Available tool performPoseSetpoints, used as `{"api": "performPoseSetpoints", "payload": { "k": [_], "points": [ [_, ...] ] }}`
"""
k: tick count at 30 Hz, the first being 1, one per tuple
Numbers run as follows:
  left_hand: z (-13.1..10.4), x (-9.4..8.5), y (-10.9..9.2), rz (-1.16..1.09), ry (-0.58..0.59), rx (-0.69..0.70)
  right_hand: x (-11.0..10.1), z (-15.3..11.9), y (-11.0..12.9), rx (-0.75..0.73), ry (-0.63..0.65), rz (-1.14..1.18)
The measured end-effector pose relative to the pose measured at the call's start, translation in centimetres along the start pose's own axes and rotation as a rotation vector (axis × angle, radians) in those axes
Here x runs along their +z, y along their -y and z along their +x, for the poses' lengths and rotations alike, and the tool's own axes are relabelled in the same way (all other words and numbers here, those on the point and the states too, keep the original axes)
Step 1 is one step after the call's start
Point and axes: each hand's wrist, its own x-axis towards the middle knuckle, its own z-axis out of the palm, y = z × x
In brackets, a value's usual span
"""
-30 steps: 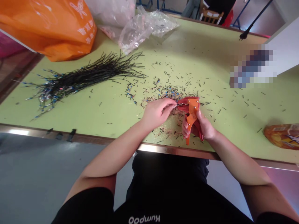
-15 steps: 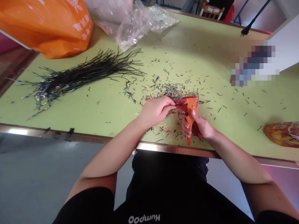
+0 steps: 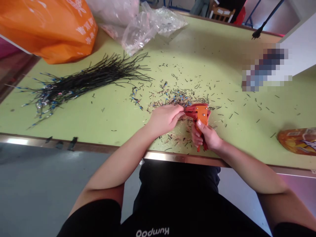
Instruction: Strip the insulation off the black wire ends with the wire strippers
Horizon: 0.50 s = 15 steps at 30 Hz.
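Observation:
My right hand (image 3: 208, 134) is wrapped around the handles of an orange and red wire stripper (image 3: 202, 111), whose jaws face left. The handles look squeezed close together. Thumb and fingers of my left hand (image 3: 165, 119) are pinched right at the jaws, on a black wire that is mostly hidden by the fingers. Beneath and behind both hands lies a scatter of black wire offcuts (image 3: 181, 96), with blue bits and fine coppery strands among them. To the left, a bundle of black wires (image 3: 93, 76) rests on the table, its left ends bearing blue and silvery tips.
An orange bag (image 3: 61, 36) stands at the back left, beside crumpled clear plastic bags (image 3: 148, 26). A bottle with amber contents (image 3: 293, 141) lies at the right edge. A black plug on a cable (image 3: 257, 33) hangs at the back right, near a white panel (image 3: 301, 49).
The stripper's handles have come closer together in my right hand. Its jaws now sit nearer my left fingertips, and less of the wire shows between them.

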Motion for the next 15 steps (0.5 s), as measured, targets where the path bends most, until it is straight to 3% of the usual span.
{"api": "performPoseSetpoints", "payload": {
  "k": [9,15],
  "points": [
    [0.2,-0.2,0.5,-0.028,-0.012,-0.039,-0.8,0.2,1.4,0.039,0.190,0.168],
    [0.2,-0.1,0.6,-0.036,-0.021,-0.020,-0.8,0.0,1.4,0.044,0.150,0.116]
  ]
}}
